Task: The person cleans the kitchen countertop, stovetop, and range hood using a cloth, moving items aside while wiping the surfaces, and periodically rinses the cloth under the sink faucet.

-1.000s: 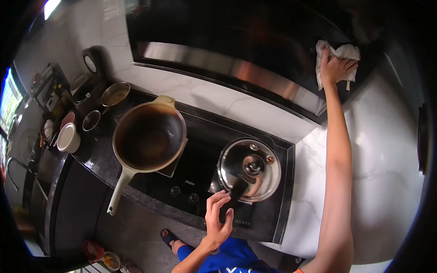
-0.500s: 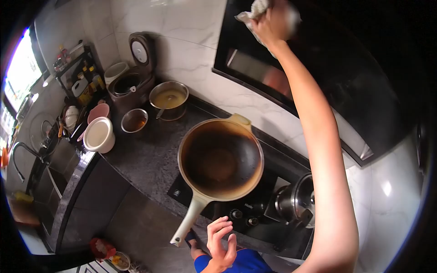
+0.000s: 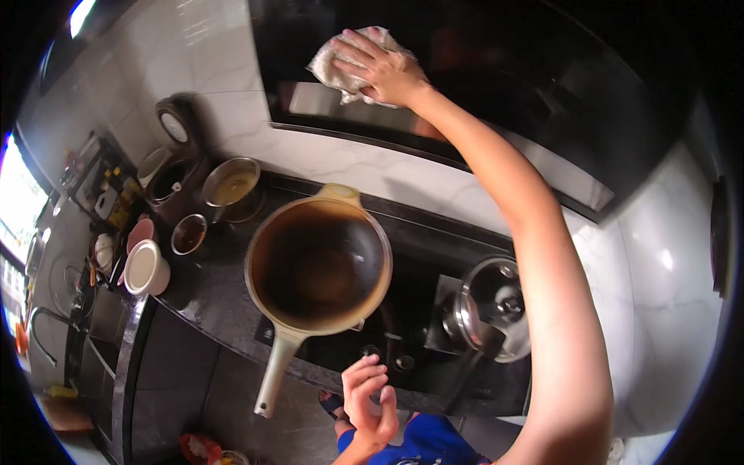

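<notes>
My right hand (image 3: 385,74) presses a white cloth (image 3: 339,71) against the glossy black panel (image 3: 496,70) above the stove, its fingers spread over the cloth. Low in front of my body, my left hand (image 3: 367,399) is raised with loosely curled fingers apart and nothing in it. It is nearest to the stove's front edge. A wok (image 3: 319,263) with a dark, browned inside and a pale handle sits on the black stove (image 3: 403,310), its handle sticking out past the counter edge to the left of my left hand.
A lidded steel pot (image 3: 496,310) stands on the right burner. Along the left counter are a steel pot of yellowish liquid (image 3: 235,186), a small bowl (image 3: 188,235), a white tub (image 3: 147,268) and an open rice cooker (image 3: 172,180). The sink tap (image 3: 37,329) is far left.
My right hand and the cloth have moved left and slightly down across the black panel. The head view has shifted to the right. My left hand stays low, much the same.
</notes>
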`<move>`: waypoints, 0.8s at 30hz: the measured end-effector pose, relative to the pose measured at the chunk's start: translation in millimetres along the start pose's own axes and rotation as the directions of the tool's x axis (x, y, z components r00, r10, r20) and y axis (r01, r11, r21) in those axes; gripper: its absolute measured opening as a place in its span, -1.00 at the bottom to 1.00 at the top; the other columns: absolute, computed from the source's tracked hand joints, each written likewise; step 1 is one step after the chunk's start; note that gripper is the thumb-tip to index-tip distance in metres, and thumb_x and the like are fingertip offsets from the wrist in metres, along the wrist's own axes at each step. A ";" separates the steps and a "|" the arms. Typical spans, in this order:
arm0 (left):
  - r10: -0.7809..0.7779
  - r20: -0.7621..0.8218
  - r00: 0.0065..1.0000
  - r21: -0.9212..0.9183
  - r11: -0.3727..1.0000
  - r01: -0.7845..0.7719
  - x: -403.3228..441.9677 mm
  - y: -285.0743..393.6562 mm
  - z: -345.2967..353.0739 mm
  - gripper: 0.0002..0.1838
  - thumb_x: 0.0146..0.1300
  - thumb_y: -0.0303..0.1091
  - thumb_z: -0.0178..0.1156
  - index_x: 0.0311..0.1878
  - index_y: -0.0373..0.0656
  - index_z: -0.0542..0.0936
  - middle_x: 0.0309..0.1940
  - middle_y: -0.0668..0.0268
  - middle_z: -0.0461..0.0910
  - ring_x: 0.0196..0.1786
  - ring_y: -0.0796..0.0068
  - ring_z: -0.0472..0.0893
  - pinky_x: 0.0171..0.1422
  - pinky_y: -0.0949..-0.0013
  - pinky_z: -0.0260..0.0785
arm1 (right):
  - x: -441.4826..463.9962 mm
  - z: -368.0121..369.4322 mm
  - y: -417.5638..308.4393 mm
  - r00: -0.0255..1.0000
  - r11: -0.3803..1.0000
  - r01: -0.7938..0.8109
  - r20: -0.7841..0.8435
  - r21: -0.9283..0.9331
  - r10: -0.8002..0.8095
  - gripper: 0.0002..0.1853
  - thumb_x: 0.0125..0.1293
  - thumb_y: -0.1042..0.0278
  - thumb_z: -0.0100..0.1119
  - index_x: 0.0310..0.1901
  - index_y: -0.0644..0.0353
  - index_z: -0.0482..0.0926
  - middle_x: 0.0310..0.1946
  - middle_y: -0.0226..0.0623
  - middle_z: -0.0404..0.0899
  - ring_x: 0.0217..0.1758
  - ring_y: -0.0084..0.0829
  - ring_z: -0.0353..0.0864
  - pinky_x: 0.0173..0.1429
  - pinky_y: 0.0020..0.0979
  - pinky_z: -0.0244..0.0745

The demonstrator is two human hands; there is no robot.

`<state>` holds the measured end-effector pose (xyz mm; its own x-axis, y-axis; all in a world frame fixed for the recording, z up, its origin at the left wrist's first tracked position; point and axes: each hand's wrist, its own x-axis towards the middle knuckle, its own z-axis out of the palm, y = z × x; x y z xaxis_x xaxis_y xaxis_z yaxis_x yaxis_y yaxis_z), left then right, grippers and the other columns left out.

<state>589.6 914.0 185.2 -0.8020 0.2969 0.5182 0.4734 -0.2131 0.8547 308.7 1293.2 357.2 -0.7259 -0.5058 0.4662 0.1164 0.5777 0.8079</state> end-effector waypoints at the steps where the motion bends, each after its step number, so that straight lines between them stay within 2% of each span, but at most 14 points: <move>1: 0.012 -0.005 1.000 -0.014 1.000 -0.012 -7.6 3.7 12.2 -0.73 -0.01 -0.68 0.08 -0.17 -0.33 0.48 -0.16 0.01 0.52 0.04 0.01 0.51 0.19 0.07 0.34 | -36.9 -14.5 14.2 1.000 1.000 -0.018 0.005 -0.006 0.018 -0.18 0.01 -0.14 0.29 0.37 -0.22 0.30 0.51 -0.48 0.02 0.58 -0.36 -0.10 0.58 -0.08 -0.12; 4: 0.052 0.019 0.998 -0.051 0.997 -0.051 -30.6 25.4 49.8 -0.69 -0.03 -0.72 0.07 -0.15 -0.32 0.48 -0.13 0.02 0.52 0.06 0.00 0.51 0.20 0.09 0.35 | -155.4 -59.6 67.2 0.992 0.984 -0.120 0.053 0.131 0.114 -0.08 -0.13 -0.04 0.43 0.38 -0.21 0.31 0.52 -0.46 -0.01 0.58 -0.34 -0.10 0.53 0.01 -0.03; 8: 0.056 0.077 0.995 -0.088 0.995 -0.049 -68.7 49.8 89.8 -0.71 -0.02 -0.71 0.05 -0.16 -0.32 0.47 -0.12 0.02 0.49 0.08 0.03 0.49 0.22 0.10 0.31 | -323.9 -122.7 129.7 0.943 0.951 -0.304 0.125 -0.047 0.308 -0.16 -0.07 -0.10 0.35 0.33 -0.18 0.35 0.51 -0.44 0.01 0.57 -0.31 -0.06 0.54 -0.02 -0.11; 10: 0.048 0.122 0.991 -0.089 0.995 -0.038 -85.5 64.9 97.2 -0.73 0.00 -0.70 0.04 -0.16 -0.32 0.45 -0.11 0.03 0.46 0.11 0.06 0.48 0.24 0.11 0.28 | -404.7 -146.1 144.8 0.901 0.898 -0.411 0.079 -0.156 0.426 -0.17 -0.02 -0.03 0.33 0.35 -0.06 0.32 0.51 -0.39 0.00 0.56 -0.25 -0.04 0.55 -0.05 -0.09; 12: 0.044 0.148 0.988 -0.040 0.998 -0.038 -95.3 76.5 100.5 -0.71 -0.01 -0.70 0.02 -0.15 -0.33 0.45 -0.10 0.02 0.46 0.11 0.07 0.48 0.24 0.12 0.27 | -465.7 -168.1 143.9 0.803 0.803 -0.580 0.069 -0.139 0.592 -0.21 0.07 0.10 0.28 0.36 0.08 0.28 0.50 -0.32 0.02 0.55 -0.20 0.01 0.55 -0.10 -0.07; 14: 0.060 0.164 0.985 -0.020 0.998 -0.057 -104.3 82.8 99.7 -0.68 -0.04 -0.74 0.05 -0.15 -0.34 0.46 -0.13 0.01 0.49 0.08 0.00 0.50 0.20 0.08 0.32 | -512.5 -175.0 130.1 0.660 0.647 -0.719 0.043 -0.254 0.750 -0.31 0.18 0.22 0.20 0.36 0.19 0.27 0.49 -0.27 0.05 0.54 -0.14 0.00 0.50 -0.13 0.06; 15: 0.042 0.155 0.987 -0.022 0.999 -0.040 -107.2 86.4 100.9 -0.69 -0.04 -0.74 0.04 -0.15 -0.34 0.46 -0.13 0.02 0.49 0.08 0.01 0.50 0.21 0.09 0.31 | -516.3 -183.8 114.9 0.525 0.525 -0.851 -0.020 -0.034 0.851 -0.39 0.26 0.26 0.12 0.33 0.26 0.30 0.47 -0.19 0.07 0.45 -0.01 0.18 0.39 -0.12 0.24; 16: 0.027 0.142 0.990 -0.028 0.999 -0.023 -108.8 88.6 103.6 -0.69 -0.04 -0.75 0.04 -0.16 -0.34 0.46 -0.14 0.02 0.48 0.08 0.01 0.50 0.21 0.09 0.31 | -518.9 -190.3 99.9 0.194 0.183 -0.980 0.199 0.073 0.961 -0.46 0.33 0.24 0.08 0.27 0.37 0.34 0.38 0.01 0.20 0.25 0.09 0.39 0.27 -0.08 0.34; 18: 0.028 0.150 0.988 -0.043 0.999 -0.021 -112.9 92.5 107.0 -0.68 -0.04 -0.75 0.03 -0.15 -0.33 0.46 -0.14 0.03 0.48 0.09 0.02 0.50 0.22 0.11 0.30 | -574.8 -144.9 78.8 0.196 0.210 -0.970 0.120 -0.120 0.973 -0.48 0.35 0.23 0.06 0.22 0.43 0.35 0.24 0.19 0.33 0.05 0.15 0.50 0.21 -0.04 0.34; 19: 0.010 0.180 0.984 -0.042 0.999 -0.003 -113.9 93.6 107.2 -0.68 -0.01 -0.72 0.01 -0.13 -0.34 0.45 -0.10 0.02 0.46 0.11 0.05 0.48 0.25 0.11 0.27 | -569.1 -148.3 65.3 0.242 0.243 -0.970 -0.033 0.025 0.970 -0.52 0.36 0.24 0.04 0.20 0.42 0.37 0.13 0.25 0.41 0.06 0.17 0.46 0.22 -0.04 0.31; 20: -0.011 0.205 0.979 -0.037 0.999 0.019 -116.0 94.4 106.9 -0.68 0.01 -0.70 -0.01 -0.10 -0.35 0.44 -0.05 0.01 0.45 0.13 0.08 0.46 0.27 0.12 0.24 | -567.5 -143.6 57.9 0.158 0.152 -0.984 0.073 0.090 0.985 -0.50 0.32 0.27 0.07 0.22 0.41 0.37 0.20 0.24 0.34 0.22 0.20 0.35 0.33 -0.03 0.22; 22: -0.001 0.228 0.974 -0.001 1.000 0.001 -119.4 93.6 105.0 -0.69 0.02 -0.69 0.00 -0.10 -0.35 0.44 -0.05 0.00 0.45 0.14 0.09 0.46 0.27 0.12 0.24 | -542.7 -153.1 51.6 0.384 0.390 -0.907 -0.065 0.159 0.921 -0.42 0.27 0.27 0.12 0.26 0.40 0.32 0.27 0.25 0.25 0.37 0.22 0.18 0.44 -0.02 0.11; 23: 0.015 0.244 0.970 0.023 1.000 -0.021 -120.2 91.5 104.3 -0.70 0.03 -0.68 0.01 -0.10 -0.35 0.44 -0.04 0.00 0.45 0.14 0.09 0.45 0.27 0.12 0.24 | -545.0 -145.3 49.3 0.449 0.448 -0.893 0.072 0.036 0.891 -0.35 0.22 0.27 0.15 0.30 0.40 0.26 0.35 0.25 0.13 0.45 0.22 0.06 0.49 0.03 0.04; 24: 0.016 0.239 0.971 0.024 0.999 -0.022 -121.3 88.9 103.6 -0.70 0.03 -0.68 0.01 -0.10 -0.35 0.44 -0.04 0.00 0.45 0.14 0.09 0.45 0.27 0.12 0.24 | -539.6 -139.7 51.0 0.531 0.529 -0.845 -0.005 -0.086 0.847 -0.31 0.22 0.25 0.16 0.33 0.41 0.21 0.38 0.25 0.10 0.45 0.23 0.05 0.49 0.08 0.02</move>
<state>766.7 955.5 201.4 -0.6840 0.5074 0.5241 0.4996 -0.1976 0.8434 801.0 1506.0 197.2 -0.2830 0.2175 0.9341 0.7331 0.6771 0.0645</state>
